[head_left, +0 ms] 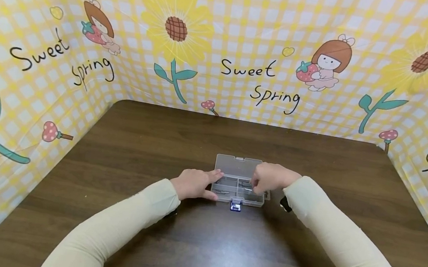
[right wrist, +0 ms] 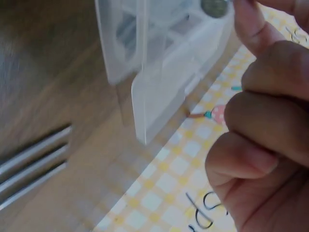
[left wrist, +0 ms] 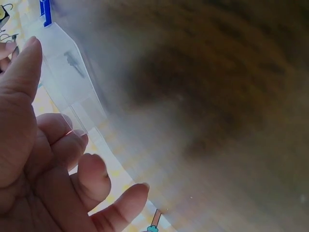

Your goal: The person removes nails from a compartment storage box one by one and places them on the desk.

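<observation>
A clear plastic compartment box [head_left: 230,199] lies on the table with its lid [head_left: 236,166] raised at the back. A blue latch [head_left: 235,205] marks its near edge, and small metal pieces [head_left: 245,185] lie in the compartments. My left hand [head_left: 194,183] rests at the box's left end, thumb along the near corner, index finger by the hinge. Over the right compartments, my right hand [head_left: 272,177] pinches a small piece with a round metallic end [right wrist: 215,7] at the fingertips. Its remaining fingers [right wrist: 265,106] are curled, and I cannot tell the piece's exact kind.
Beside the box, in the right wrist view, three thin metal rods [right wrist: 36,157] lie side by side on the brown table [head_left: 149,144]. A yellow checked cloth [head_left: 229,29] with flower prints stands around the table's back and sides.
</observation>
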Demonstrator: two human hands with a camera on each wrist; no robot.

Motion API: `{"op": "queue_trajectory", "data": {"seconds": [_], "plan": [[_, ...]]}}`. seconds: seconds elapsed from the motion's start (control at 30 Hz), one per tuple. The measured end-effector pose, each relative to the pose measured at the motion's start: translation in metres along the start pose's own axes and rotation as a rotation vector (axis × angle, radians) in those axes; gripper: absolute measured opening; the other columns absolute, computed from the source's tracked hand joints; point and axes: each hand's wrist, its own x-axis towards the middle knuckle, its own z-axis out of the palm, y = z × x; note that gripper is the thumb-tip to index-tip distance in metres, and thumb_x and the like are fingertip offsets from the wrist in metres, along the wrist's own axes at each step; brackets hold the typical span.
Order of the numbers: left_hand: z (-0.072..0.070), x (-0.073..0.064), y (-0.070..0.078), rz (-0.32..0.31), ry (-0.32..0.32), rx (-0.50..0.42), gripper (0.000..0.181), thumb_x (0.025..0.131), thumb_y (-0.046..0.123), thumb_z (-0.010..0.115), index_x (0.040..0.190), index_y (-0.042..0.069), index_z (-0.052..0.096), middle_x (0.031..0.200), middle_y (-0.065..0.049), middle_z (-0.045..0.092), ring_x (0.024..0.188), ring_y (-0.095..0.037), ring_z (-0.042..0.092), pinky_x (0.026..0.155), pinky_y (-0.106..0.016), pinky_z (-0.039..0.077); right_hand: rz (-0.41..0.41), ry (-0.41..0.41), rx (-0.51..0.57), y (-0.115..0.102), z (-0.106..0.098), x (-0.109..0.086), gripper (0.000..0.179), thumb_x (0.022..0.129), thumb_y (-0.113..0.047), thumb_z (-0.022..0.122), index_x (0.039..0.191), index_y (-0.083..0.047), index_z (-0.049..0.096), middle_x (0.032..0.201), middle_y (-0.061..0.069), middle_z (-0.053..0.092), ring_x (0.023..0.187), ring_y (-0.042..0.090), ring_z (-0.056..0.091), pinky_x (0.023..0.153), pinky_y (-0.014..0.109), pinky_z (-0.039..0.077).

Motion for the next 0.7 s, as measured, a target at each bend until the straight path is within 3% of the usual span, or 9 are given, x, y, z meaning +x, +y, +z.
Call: {"op": "queue_trajectory", "data": {"seconds": [0.2, 0.4, 0.5, 0.7], "plan": [[0.002, 0.0, -0.001, 0.002, 0.006, -0.005, 0.076, 0.084, 0.05, 0.066, 0.147, 0.014, 0.042, 0.151, -0.001, 0.037, 0.114, -0.027, 0.059, 0.066, -0.038, 0.05, 0.086, 0.054, 0.056, 0.015, -0.008, -0.01, 0.019, 0.077, -0.005, 0.058, 0.06, -0.013, 0.062, 0.055, -0.01, 0.045, 0.05, 0.006, 0.035, 0.049, 0.023, 0.03], [0.004, 0.001, 0.0, 0.0, -0.002, -0.019, 0.076, 0.085, 0.049, 0.065, 0.147, 0.015, 0.04, 0.151, -0.001, 0.035, 0.118, -0.026, 0.057, 0.069, -0.038, 0.05, 0.182, 0.143, 0.036, 0.039, -0.005, -0.024, 0.024, 0.074, -0.008, 0.057, 0.054, -0.018, 0.05, 0.052, -0.011, 0.036, 0.049, 0.007, 0.029, 0.047, 0.025, 0.023], [0.003, 0.001, 0.0, 0.001, -0.006, -0.025, 0.076, 0.085, 0.049, 0.065, 0.148, 0.015, 0.04, 0.152, 0.0, 0.035, 0.118, -0.026, 0.057, 0.07, -0.038, 0.05, 0.249, 0.183, 0.034, 0.05, -0.005, -0.031, 0.022, 0.076, -0.01, 0.058, 0.057, -0.018, 0.054, 0.055, -0.011, 0.041, 0.052, 0.008, 0.032, 0.048, 0.026, 0.026], [0.001, 0.0, 0.0, -0.007, -0.01, -0.021, 0.077, 0.084, 0.05, 0.065, 0.148, 0.015, 0.04, 0.152, 0.0, 0.035, 0.117, -0.026, 0.057, 0.07, -0.037, 0.051, 0.33, 0.186, 0.052, 0.065, -0.007, -0.039, 0.022, 0.077, -0.009, 0.057, 0.057, -0.018, 0.052, 0.055, -0.009, 0.04, 0.052, 0.009, 0.032, 0.049, 0.028, 0.027]]}}
